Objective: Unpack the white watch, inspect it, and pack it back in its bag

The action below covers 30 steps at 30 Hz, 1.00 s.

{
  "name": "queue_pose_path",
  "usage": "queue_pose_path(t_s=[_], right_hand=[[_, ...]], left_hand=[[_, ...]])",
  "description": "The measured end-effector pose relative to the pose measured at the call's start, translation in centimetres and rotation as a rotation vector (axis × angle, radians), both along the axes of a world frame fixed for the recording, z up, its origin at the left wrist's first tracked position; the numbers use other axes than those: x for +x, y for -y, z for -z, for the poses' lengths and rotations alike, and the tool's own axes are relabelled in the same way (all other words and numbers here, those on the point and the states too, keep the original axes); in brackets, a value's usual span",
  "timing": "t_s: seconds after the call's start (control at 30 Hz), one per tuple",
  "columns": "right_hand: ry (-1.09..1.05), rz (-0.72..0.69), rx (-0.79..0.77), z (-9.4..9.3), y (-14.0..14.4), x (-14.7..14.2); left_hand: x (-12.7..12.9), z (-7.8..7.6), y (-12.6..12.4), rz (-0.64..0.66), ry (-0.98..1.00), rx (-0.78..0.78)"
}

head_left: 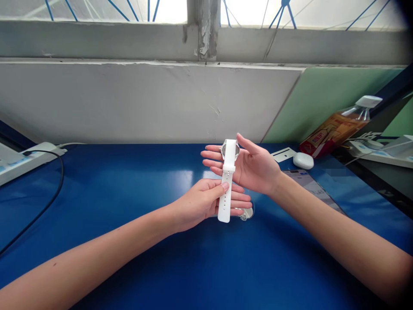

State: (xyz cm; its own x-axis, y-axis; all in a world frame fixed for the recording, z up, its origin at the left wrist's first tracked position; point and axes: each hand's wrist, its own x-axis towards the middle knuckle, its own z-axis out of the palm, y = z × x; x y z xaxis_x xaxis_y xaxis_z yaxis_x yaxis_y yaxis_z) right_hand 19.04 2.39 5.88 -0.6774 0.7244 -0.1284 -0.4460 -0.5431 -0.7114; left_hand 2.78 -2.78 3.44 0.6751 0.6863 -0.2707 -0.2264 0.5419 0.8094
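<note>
A white wristwatch (229, 159) is held above the blue table, its long white strap hanging toward me and its back side facing up. My left hand (201, 200) pinches the strap's lower part, thumb on top and fingers stretched out beneath. Palm up, my right hand (253, 168) lies flat and open behind the watch case, with its fingers under the case and its thumb raised. Below my left fingertips, partly hidden, a clear round-edged item with a small metal chain (248, 213) lies on the table.
The blue table (129, 249) meets a wall under a window. On the right are a phone (311, 187), a white earbud case (303, 160), a white card (284, 154) and a tilted drink bottle (335, 127). A power strip (35, 159) with a black cable (60, 185) lies left.
</note>
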Motion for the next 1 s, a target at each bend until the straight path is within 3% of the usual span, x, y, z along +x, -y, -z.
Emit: queue_pose_path(t_s=[0.47, 1.0], right_hand=[[0.001, 0.005, 0.111, 0.14, 0.19, -0.04], [0.012, 0.006, 0.068, 0.50, 0.19, 0.12]], left_hand=[[0.00, -0.04, -0.17, -0.023, -0.007, -0.023], [0.00, 0.08, -0.16, -0.003, 0.041, -0.039]])
